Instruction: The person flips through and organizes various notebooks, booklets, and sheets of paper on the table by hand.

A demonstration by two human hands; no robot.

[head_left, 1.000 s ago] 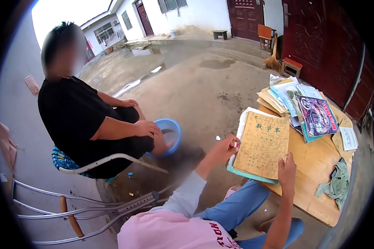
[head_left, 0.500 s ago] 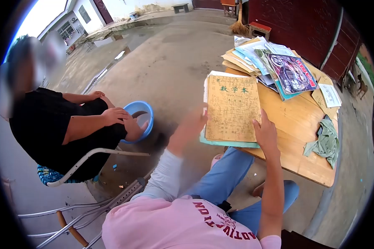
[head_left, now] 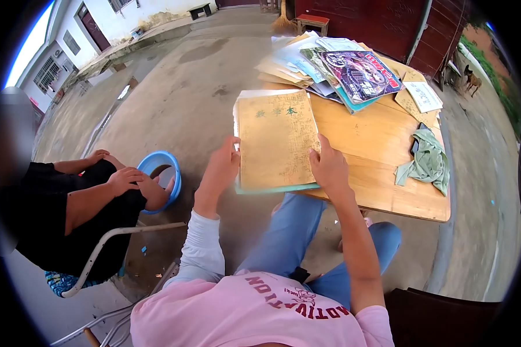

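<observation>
A tan exercise book point(head_left: 278, 144) with green printed characters and scribbled handwriting on its cover is held up above my lap, at the table's near left corner. Under it show white page edges and a teal cover point(head_left: 283, 188), so several books or sheets are stacked together. My left hand point(head_left: 221, 168) is closed on the left edge of this stack. At the right edge my right hand point(head_left: 331, 169) grips it, thumb on top of the cover. The fingers beneath are hidden.
A wooden table point(head_left: 364, 168) bears a messy paper pile point(head_left: 295, 61), a colourful magazine point(head_left: 362, 75), a small white booklet point(head_left: 424, 96) and a green cloth point(head_left: 428, 162). At left a seated person point(head_left: 69, 202) has feet in a blue basin point(head_left: 176, 185). Crutches point(head_left: 98, 324) lie lower left.
The view has turned, so the table and surroundings sit further left and higher. My left hand, blurred before, now shows clearly on the stack's left edge. Both hands still hold the stack.
</observation>
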